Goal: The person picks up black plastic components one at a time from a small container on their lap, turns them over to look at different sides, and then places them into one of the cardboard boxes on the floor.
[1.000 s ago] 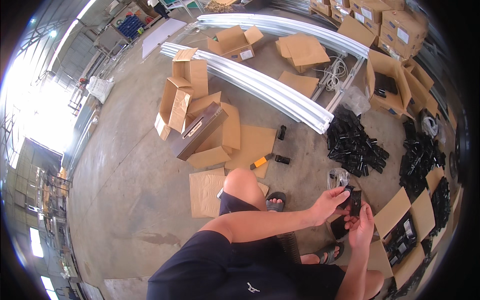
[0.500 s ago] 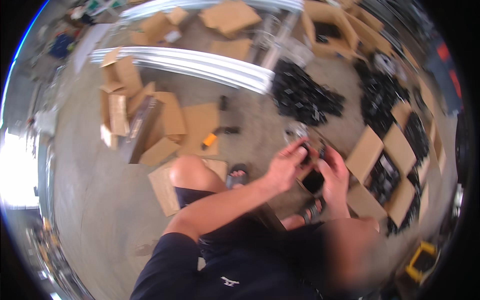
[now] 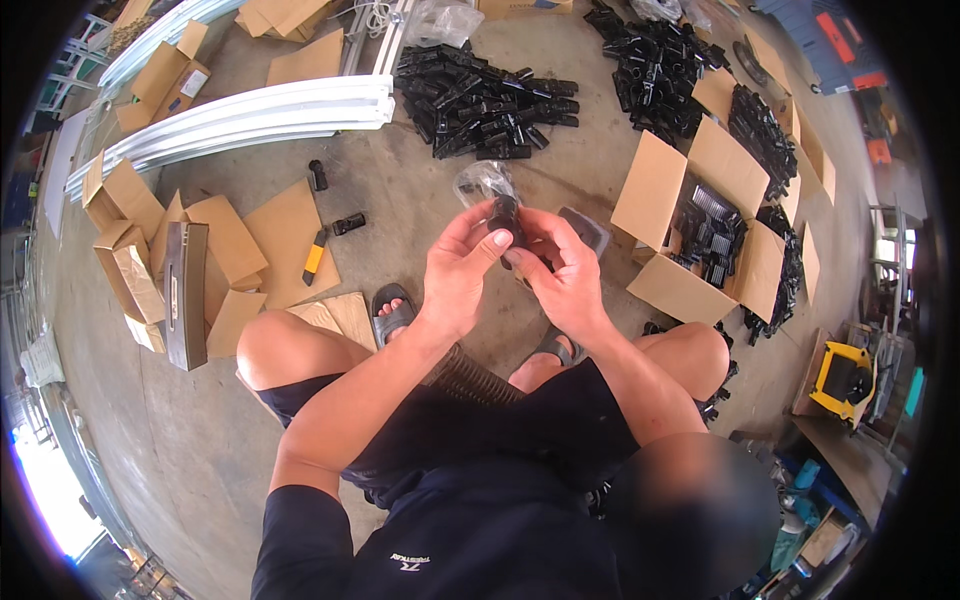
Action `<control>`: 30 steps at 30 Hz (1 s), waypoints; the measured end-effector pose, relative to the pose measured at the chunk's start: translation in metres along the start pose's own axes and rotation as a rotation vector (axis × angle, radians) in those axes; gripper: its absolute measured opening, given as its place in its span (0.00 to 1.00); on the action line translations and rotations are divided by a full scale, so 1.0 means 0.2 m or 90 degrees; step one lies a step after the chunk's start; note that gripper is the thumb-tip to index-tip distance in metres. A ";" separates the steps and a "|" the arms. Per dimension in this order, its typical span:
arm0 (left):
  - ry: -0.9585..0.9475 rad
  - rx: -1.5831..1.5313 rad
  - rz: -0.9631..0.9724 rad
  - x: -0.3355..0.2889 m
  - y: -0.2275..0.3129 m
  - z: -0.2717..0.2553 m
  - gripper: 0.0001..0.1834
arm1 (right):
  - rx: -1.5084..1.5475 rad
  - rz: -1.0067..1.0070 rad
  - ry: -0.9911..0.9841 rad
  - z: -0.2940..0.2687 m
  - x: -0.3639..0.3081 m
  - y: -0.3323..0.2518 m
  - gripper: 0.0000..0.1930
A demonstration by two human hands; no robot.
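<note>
Black part, small and dark, sits at the centre of the frame, pinched between both hands above the person's knees. Left hand curls around it from the left, thumb pressed across the front and fingers closed behind. Right hand grips it from the right, fingers bent tight on its lower end. A crumpled clear bag sticks up just behind the part, touching it; whether the part is still partly inside the bag cannot be told. Right of the hands, an open box stands with its flaps spread, and rows of black parts fill its inside. Just beyond it, at the upper right, a second open box also holds black parts. Loose heaps of the same parts lie on the concrete floor: one pile at upper centre and another at the top right. White rails run across the upper left. Empty folded boxes and flat cardboard sheets are scattered at the left, with a yellow-handled knife lying on one sheet. A yellow case rests at the right edge.
</note>
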State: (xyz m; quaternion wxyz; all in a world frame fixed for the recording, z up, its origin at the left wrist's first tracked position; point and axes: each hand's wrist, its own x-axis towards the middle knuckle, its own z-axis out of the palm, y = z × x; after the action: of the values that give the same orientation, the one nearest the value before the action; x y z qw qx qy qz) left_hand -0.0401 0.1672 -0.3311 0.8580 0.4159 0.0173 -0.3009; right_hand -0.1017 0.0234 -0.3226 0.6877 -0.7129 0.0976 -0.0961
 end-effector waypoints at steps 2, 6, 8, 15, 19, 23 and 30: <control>-0.002 0.018 0.009 0.00 0.01 -0.01 0.24 | 0.008 -0.007 -0.003 0.01 0.00 0.00 0.25; 0.014 0.018 0.017 -0.01 0.02 0.03 0.24 | 0.005 -0.018 -0.006 0.01 0.00 0.01 0.26; 0.006 0.033 -0.005 0.00 0.03 0.04 0.23 | 0.015 -0.020 0.002 0.01 0.00 0.02 0.26; -0.076 0.152 -0.106 0.04 0.11 -0.02 0.15 | 0.032 -0.018 -0.009 -0.01 -0.02 0.04 0.29; -0.052 0.124 -0.105 0.03 0.10 -0.04 0.17 | 0.030 0.004 -0.046 0.00 -0.03 -0.02 0.31; -0.025 0.123 -0.080 0.01 0.06 -0.02 0.16 | 0.042 0.016 -0.020 0.02 -0.05 0.01 0.30; 0.008 0.176 -0.065 0.04 0.07 -0.01 0.14 | -0.182 0.115 0.037 -0.29 0.19 0.12 0.15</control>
State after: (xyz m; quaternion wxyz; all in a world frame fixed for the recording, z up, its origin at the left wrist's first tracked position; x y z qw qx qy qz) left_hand -0.0252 0.1713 -0.3239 0.7761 0.5305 0.0022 -0.3409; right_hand -0.0806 -0.0433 -0.3449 0.5821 -0.7889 0.1933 -0.0396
